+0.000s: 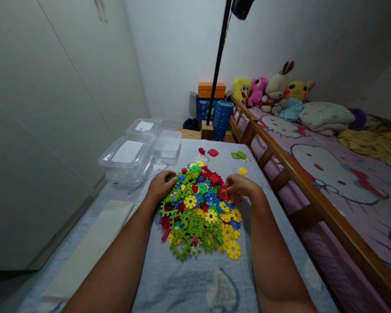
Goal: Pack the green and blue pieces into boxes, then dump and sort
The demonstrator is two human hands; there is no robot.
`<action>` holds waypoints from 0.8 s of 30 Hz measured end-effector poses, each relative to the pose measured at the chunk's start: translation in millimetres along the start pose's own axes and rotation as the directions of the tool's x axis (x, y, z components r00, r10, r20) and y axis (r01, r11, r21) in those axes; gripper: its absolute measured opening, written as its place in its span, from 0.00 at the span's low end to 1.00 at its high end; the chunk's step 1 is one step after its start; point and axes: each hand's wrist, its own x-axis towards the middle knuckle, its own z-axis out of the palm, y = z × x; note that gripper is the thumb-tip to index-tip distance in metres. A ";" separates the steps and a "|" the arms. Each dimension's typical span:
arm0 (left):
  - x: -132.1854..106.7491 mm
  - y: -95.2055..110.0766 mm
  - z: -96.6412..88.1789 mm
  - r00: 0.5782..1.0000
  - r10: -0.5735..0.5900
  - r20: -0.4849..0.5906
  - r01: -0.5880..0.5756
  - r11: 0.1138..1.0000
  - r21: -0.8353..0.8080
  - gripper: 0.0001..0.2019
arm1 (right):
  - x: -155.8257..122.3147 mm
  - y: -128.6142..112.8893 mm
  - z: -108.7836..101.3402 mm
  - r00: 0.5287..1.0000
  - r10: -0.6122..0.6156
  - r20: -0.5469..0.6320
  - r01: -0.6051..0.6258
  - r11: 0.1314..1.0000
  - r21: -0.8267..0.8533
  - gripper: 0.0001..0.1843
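A heap of plastic interlocking gear and grid pieces, green, yellow, red and blue, lies on a pale quilted mat. My left hand rests curled on the heap's far left edge, fingers closed over green pieces. My right hand sits at the heap's far right edge, fingers pinched on a red piece. A few loose pieces lie beyond the heap: red pieces, a green cluster and one yellow gear.
Clear plastic containers stand at the mat's far left. A wooden bed rail runs along the right, with plush toys on the bed. A black pole, blue roller and boxes stand behind.
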 end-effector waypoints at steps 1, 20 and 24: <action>0.0 -0.1 0.0 1.000 -0.002 -0.001 0.002 1.000 -0.001 0.21 | -1.9 2.7 -4.6 0.999 -0.045 0.023 0.044 0.998 0.049 0.09; -0.4 0.7 0.0 1.000 0.010 -0.013 -0.010 1.000 -0.005 0.19 | 125.7 -51.6 -12.6 0.900 0.232 -0.368 0.125 0.671 0.731 0.14; -0.7 0.9 0.2 1.000 0.014 -0.009 -0.014 1.000 0.001 0.18 | 137.0 -57.6 -12.1 0.905 0.251 -0.345 0.111 0.644 0.757 0.14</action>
